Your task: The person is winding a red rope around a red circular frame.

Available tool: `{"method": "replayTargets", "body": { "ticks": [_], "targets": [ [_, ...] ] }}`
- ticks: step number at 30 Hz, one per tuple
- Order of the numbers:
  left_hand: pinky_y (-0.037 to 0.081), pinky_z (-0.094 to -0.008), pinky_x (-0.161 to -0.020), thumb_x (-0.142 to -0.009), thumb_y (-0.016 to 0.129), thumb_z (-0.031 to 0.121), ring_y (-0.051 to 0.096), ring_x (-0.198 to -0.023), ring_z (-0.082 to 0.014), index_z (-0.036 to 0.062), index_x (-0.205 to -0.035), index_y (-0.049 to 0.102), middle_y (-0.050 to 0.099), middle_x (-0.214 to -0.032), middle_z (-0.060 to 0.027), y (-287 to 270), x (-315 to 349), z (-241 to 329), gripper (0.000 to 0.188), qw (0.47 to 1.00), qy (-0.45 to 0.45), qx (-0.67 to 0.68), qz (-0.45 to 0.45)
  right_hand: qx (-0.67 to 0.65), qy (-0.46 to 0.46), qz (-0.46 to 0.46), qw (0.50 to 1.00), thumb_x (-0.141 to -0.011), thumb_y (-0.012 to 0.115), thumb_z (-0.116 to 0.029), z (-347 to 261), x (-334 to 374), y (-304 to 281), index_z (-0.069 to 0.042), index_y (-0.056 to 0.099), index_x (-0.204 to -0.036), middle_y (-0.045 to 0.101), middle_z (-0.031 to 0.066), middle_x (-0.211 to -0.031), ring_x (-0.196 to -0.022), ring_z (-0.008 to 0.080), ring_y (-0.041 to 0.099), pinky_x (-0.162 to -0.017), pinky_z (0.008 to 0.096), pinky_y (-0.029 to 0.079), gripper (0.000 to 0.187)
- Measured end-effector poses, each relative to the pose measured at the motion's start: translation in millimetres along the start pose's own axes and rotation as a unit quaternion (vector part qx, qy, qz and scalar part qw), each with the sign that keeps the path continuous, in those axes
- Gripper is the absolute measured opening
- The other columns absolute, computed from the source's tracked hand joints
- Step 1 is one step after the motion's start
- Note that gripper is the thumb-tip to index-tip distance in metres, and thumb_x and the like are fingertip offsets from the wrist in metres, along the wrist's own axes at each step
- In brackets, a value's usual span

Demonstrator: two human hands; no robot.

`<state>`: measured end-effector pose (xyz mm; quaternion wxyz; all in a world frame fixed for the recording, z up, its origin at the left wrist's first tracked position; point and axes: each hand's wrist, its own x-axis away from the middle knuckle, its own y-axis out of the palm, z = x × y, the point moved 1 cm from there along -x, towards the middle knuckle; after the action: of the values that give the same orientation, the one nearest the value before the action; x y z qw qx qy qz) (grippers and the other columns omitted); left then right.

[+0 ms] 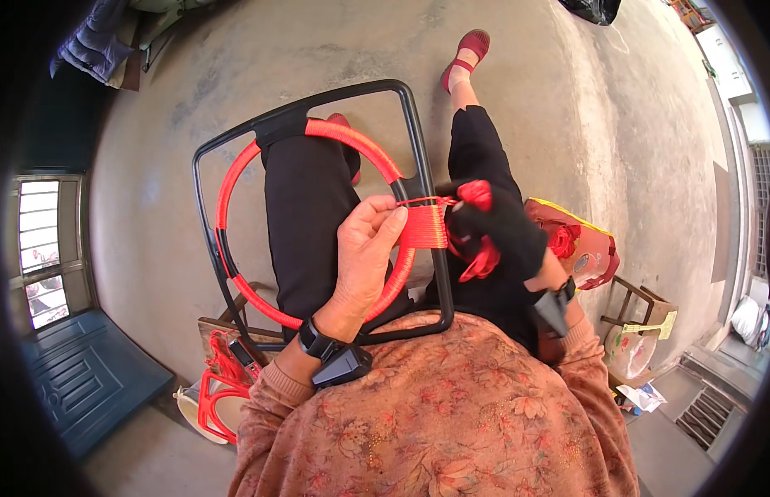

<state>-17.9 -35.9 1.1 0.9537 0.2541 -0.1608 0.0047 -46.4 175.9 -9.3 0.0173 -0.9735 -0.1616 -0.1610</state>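
A black metal frame (pixel 414 124) lies across my lap, with a ring (pixel 230 190) inside it wrapped mostly in red cord. On the right, a flat band of red cord (pixel 425 229) is wound side by side, joining the ring to the frame's side bar. My left hand (pixel 360 253) is closed at the ring's inner edge, thumb and fingers pinching a strand of this cord. In a black glove with bare fingertips, my right hand (pixel 505 232) grips a loose bundle of red cord (pixel 482 263) just right of the frame. Some of its fingers are blurred.
A red bag (pixel 599 255) with a yellow edge and more red cord inside stands right of my leg. Behind it is a wooden stool (pixel 638 302). Red cord-wrapped pieces (pixel 209 407) lie at lower left, near a blue panelled door (pixel 95 377). A black plastic bag (pixel 596 8) is far ahead.
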Motion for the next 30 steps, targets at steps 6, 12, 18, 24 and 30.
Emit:
{"method": "replayTargets", "body": {
  "ticks": [6, 12, 18, 24, 30],
  "targets": [
    [0.05, -0.0205, -0.066, -0.093, 0.06, 0.008, 0.064, -0.077, -0.0077, 0.0031, -0.104, 0.056, 0.068, -0.092, -0.0047, 4, 2, 3, 0.013, 1.0, -0.003, -0.022, -0.003, -0.149, 0.035, 0.077, 0.985, -0.091, 0.058, -0.02, -7, -4, -16, -0.005, 0.054, -0.08, 0.053, 0.0009, -0.065, -0.058, 0.0087, 0.05, -0.054, 0.0232, 0.04, 0.019],
    [0.049, -0.0206, -0.063, -0.092, 0.063, 0.01, 0.063, -0.076, -0.0072, 0.0037, -0.104, 0.056, 0.068, -0.091, -0.0049, 4, 0, 2, 0.015, 0.999, -0.032, -0.027, 0.007, -0.066, -0.043, 0.056, 0.995, -0.094, 0.051, -0.022, -30, 42, -2, -0.009, 0.053, -0.074, 0.046, -0.0017, -0.061, -0.055, 0.0097, 0.045, -0.05, 0.0254, 0.035, 0.024],
    [0.051, -0.022, -0.061, -0.095, 0.058, 0.016, 0.063, -0.072, -0.0075, 0.006, -0.098, 0.057, 0.066, -0.084, -0.0024, 4, 0, 1, 0.011, 0.998, -0.064, -0.002, -0.007, 0.152, -0.181, 0.098, 0.967, -0.089, 0.055, -0.009, -24, 61, -16, -0.003, 0.061, -0.098, 0.053, 0.0013, -0.075, -0.065, 0.0124, 0.053, -0.059, 0.028, 0.043, 0.012],
    [0.052, -0.0243, -0.055, -0.098, 0.054, 0.022, 0.062, -0.063, -0.0085, 0.0074, -0.093, 0.058, 0.064, -0.079, -0.0008, 4, 0, 4, 0.016, 0.997, -0.072, -0.006, 0.003, -0.428, -0.065, 0.224, 0.873, -0.098, 0.051, -0.028, 71, 39, -168, -0.006, 0.061, -0.112, 0.044, -0.0069, -0.063, -0.053, 0.0051, 0.039, -0.048, 0.0218, 0.032, 0.028],
    [0.053, -0.0245, -0.055, -0.098, 0.054, 0.024, 0.062, -0.064, -0.0089, 0.0069, -0.093, 0.058, 0.065, -0.079, -0.0012, 3, -4, 0, 0.019, 0.996, -0.086, -0.005, 0.012, -0.374, -0.088, 0.432, 0.816, -0.096, 0.047, -0.046, 130, 119, -346, -0.012, 0.055, -0.117, 0.062, 0.0064, -0.081, -0.073, 0.0188, 0.057, -0.069, 0.0369, 0.047, 0.041]
  ]
}}
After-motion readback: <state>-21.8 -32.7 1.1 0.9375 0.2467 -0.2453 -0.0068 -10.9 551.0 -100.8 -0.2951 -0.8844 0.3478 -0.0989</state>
